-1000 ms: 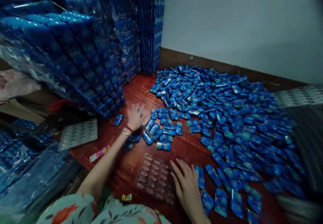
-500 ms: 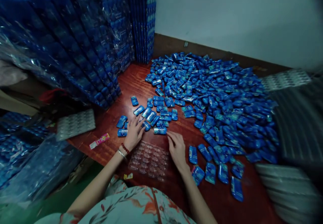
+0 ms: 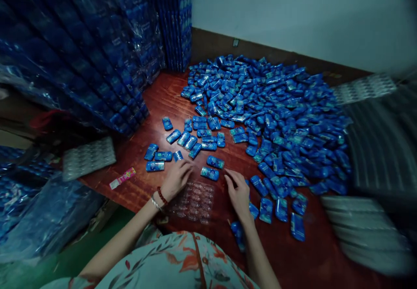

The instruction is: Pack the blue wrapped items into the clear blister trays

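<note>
A clear plastic blister tray (image 3: 196,204) with rows of moulded cavities lies on the red-brown table in front of my body. Above its left edge is my left hand (image 3: 178,177), fingers bent and apart, nearest a small blue packet (image 3: 177,156). My right hand (image 3: 238,193) hovers at the tray's right side, thumb and fingers loosely curled with a gap between them. Between the hands lie two blue packets, an upper one (image 3: 215,162) and a lower one (image 3: 209,173). I see nothing held in either hand.
A large heap of blue packets (image 3: 270,102) covers the table's far right. Stacked, film-wrapped blue packs (image 3: 97,54) rise at the left. More moulded trays lie left (image 3: 89,157) and right (image 3: 361,232). A pink-and-white wrapper (image 3: 122,178) is near the left edge.
The view has shifted. My left hand has drawn back from the loose packets, uncovering several. Two packets now lie apart in front of the tray, and one sits beside my right forearm.
</note>
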### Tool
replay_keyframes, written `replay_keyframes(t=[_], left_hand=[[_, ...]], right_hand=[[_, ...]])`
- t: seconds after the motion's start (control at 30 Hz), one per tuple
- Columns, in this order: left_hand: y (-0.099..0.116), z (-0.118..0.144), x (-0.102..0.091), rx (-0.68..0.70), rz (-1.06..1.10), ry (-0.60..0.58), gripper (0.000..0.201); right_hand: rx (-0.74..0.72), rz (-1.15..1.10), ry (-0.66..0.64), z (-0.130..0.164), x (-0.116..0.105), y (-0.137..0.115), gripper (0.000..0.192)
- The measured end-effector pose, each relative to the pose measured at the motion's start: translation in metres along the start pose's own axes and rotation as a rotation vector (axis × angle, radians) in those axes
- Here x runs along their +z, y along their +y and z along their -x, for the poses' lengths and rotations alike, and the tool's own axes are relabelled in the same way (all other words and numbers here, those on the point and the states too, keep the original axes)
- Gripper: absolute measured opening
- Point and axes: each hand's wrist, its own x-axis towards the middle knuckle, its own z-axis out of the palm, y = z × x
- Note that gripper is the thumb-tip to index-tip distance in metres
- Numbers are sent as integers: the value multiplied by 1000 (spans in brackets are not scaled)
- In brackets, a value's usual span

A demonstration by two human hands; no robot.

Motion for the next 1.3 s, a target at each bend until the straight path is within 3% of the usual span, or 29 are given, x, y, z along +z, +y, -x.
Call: replay_keyframes(t=[0.1,0.23,0.33,0.43,0.5,0.6,0.73,0.87,1.0,1.17,1.3], left_hand=[[30,-15,18,90,-38,-113,24],[43,-30,26,-42,-138,-121,22],[39,-35,19,-78,-164,-95,20],[40,-37,17,147,-172,-193,21],[44,-40,23,292,-221,-310,28],[46,-54,37,357,-331,-472,38],[37,-76,42,372,-402,-574,35],[18,-81,27,358,-228,-486,30],[-6,-56,-1,282,164,-260,32],[-23,-1,-38,-76,343,-87,35],[-22,23,-44,-235,423,-21,33]], right_hand=[[94,-50,79,-8,-5,0,28],[19,12,52,-34,-7,-8,27],[-134,185,-205,-59,0,-19,27],[-247,309,-502,-84,8,-26,37],[-246,358,-599,-95,11,-26,41],[-135,420,-586,-100,4,-17,39],[8,385,-405,-80,-16,6,34],[187,208,-213,-44,-22,19,38],[440,-142,-133,-19,-17,17,50],[615,-606,-302,-9,-30,7,58],[689,-750,-358,-3,-42,-4,55]])
